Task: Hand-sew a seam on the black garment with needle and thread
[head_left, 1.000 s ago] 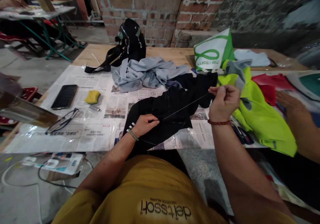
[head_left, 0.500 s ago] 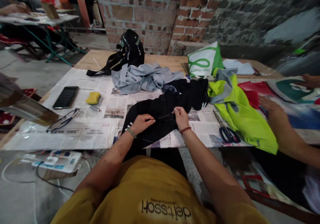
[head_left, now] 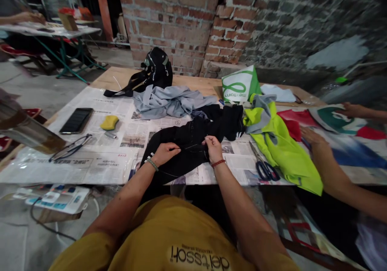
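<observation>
A black garment (head_left: 178, 136) with white stripes lies bunched across the newspaper in front of me. My left hand (head_left: 165, 153) rests on its left part, thumb and fingers pinched together on the cloth. Closed on the fabric too, my right hand (head_left: 213, 148) grips it farther right, with fingertips raised; anything tiny between them is too small to make out. A thin pale line, like a thread or seam, runs over the cloth between the hands. Scissors (head_left: 264, 166) with dark blue handles lie right of my right hand, beside a neon yellow garment (head_left: 284, 142).
Newspaper (head_left: 99, 158) covers the table. On the left are a phone (head_left: 76, 121), a yellow sponge (head_left: 109, 122), glasses (head_left: 71, 148) and a bottle (head_left: 33, 130). Behind lie a grey garment (head_left: 172, 102), a black bag (head_left: 160, 67) and a green-white bag (head_left: 240, 85). Another person's hands (head_left: 316, 140) work at right.
The view has shifted, so the table things appear slightly farther left and lower. Both my hands stay closed on the black garment, in nearly the same places.
</observation>
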{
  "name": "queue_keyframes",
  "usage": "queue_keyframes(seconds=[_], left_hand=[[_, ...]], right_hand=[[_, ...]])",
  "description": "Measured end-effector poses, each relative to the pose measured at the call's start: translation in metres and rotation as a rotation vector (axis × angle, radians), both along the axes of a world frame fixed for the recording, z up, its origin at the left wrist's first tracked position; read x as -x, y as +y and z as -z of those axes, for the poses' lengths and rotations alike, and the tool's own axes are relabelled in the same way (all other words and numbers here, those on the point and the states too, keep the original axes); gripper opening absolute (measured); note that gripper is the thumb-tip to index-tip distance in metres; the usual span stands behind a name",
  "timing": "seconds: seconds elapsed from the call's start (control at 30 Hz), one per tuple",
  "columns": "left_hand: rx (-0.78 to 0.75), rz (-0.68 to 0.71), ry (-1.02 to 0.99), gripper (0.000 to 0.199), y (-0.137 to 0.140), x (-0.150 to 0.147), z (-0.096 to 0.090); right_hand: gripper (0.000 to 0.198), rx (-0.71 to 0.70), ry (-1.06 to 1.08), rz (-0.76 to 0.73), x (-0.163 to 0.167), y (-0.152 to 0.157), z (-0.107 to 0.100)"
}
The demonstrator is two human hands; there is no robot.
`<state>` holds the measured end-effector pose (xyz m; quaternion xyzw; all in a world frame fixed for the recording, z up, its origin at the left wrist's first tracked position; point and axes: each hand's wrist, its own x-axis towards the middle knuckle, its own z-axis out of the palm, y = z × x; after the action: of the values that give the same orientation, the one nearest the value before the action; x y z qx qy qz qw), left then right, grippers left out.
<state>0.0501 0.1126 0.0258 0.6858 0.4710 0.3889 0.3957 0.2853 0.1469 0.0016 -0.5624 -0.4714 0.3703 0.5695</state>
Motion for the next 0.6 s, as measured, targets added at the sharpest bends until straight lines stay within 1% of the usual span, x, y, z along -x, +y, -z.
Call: queue_keyframes(seconds=[0.17,0.43,0.6], left_hand=[[-0.038,-0.061,0.038,0.021,0.0001,-0.0011,-0.0033],[0.111,-0.105,0.011,0.027,-0.0011,-0.0025,0.0001],[0.105,-0.11,0.004,0.027,-0.0012,-0.0034,-0.0005]], right_hand=[[0.025,0.011,0.07,-0.009,-0.004,0.0025,0.0019],[0.025,0.004,0.132,0.004,-0.005,0.0014,-0.002],[0.028,0.0,0.189,0.006,-0.0043,0.0003,-0.0053]])
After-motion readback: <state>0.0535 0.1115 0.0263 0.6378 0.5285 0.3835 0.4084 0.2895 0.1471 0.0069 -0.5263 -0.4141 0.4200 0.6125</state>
